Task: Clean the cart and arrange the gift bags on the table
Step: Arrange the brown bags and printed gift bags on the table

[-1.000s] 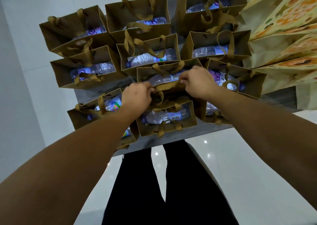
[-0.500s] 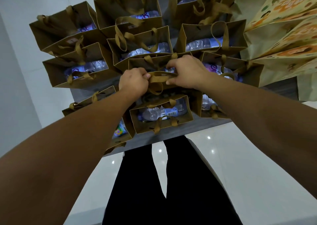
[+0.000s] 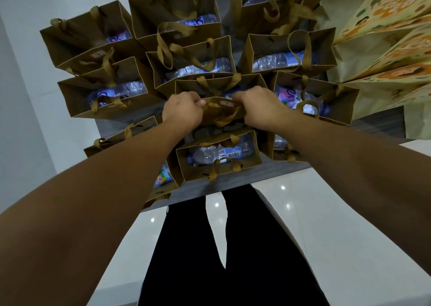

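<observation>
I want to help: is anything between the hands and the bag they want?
No. The left hand and right hand already grip the middle brown gift bag at its near top edge; other bags crowd around it.

My body, as seen from above: two bare forearms, no sleeves in view down to the frame edges. My left hand (image 3: pixel 182 111) and right hand (image 3: pixel 261 107): no rings, watch or bands that I can see. Legs: plain black trousers (image 3: pixel 224 247), no visible markings; feet out of frame.
</observation>
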Motion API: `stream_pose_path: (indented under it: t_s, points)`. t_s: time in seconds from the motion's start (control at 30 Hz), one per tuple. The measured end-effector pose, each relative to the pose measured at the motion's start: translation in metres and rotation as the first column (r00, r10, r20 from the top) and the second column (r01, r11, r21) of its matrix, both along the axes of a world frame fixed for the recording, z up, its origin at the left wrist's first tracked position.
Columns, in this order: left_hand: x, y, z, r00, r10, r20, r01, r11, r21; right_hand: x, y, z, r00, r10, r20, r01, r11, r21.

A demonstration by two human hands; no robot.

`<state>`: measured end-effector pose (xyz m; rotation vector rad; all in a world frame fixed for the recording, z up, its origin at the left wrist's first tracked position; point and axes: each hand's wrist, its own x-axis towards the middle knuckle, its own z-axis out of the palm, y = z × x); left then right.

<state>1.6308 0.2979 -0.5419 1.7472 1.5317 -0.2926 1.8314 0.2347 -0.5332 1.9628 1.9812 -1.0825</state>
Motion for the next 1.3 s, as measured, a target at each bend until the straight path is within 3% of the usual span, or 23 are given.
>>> stream_pose_path:
  t_s: [0.1, 0.2, 0.27, 0.37, 0.47, 0.6, 1.13, 1.2, 1.3]
  points:
    - [-0.005, -0.004, 0.004, 0.999, 0.051, 0.013, -0.051, 0.998, -0.034, -0.004, -0.019, 0.007, 0.997, -0.075, -0.031, 0.081, 0.940, 0.331]
    - [-0.012, -0.017, 0.015, 0.999, 0.042, 0.010, -0.042, 0.999, -0.011, -0.017, -0.061, 0.021, 0.985, 0.102, -0.142, -0.011, 0.846, 0.534]
    - [-0.016, -0.029, 0.021, 1.000, 0.020, 0.003, -0.020, 0.998, 0.062, -0.028, -0.091, 0.021, 0.952, 0.264, -0.156, -0.171, 0.880, 0.443]
    - [-0.023, -0.047, 0.029, 0.999, -0.033, 0.023, 0.030, 0.989, 0.146, -0.041, -0.115, 0.012, 0.894, 0.448, -0.005, -0.446, 0.891, 0.081]
    - [-0.035, -0.064, 0.028, 0.986, -0.159, 0.050, 0.147, 0.971, 0.189, -0.044, -0.105, 0.007, 0.966, 0.257, -0.021, -0.257, 0.962, -0.087]
    - [-0.043, -0.071, 0.020, 0.961, -0.259, 0.093, 0.234, 0.947, 0.219, -0.036, -0.083, 0.007, 0.997, 0.039, -0.069, -0.049, 0.989, -0.138]
    - [-0.036, -0.068, 0.019, 0.975, -0.221, 0.025, 0.209, 0.949, 0.236, -0.039, -0.077, 0.021, 0.963, -0.154, -0.223, 0.095, 0.963, -0.252]
    - [-0.035, -0.071, 0.021, 0.977, -0.211, 0.028, 0.201, 0.958, 0.207, -0.043, -0.090, 0.019, 0.958, -0.171, -0.232, 0.119, 0.967, -0.224]
    - [-0.035, -0.073, 0.023, 0.984, -0.174, 0.033, 0.166, 0.971, 0.171, -0.048, -0.113, 0.015, 0.844, -0.411, -0.344, 0.418, 0.907, -0.057]
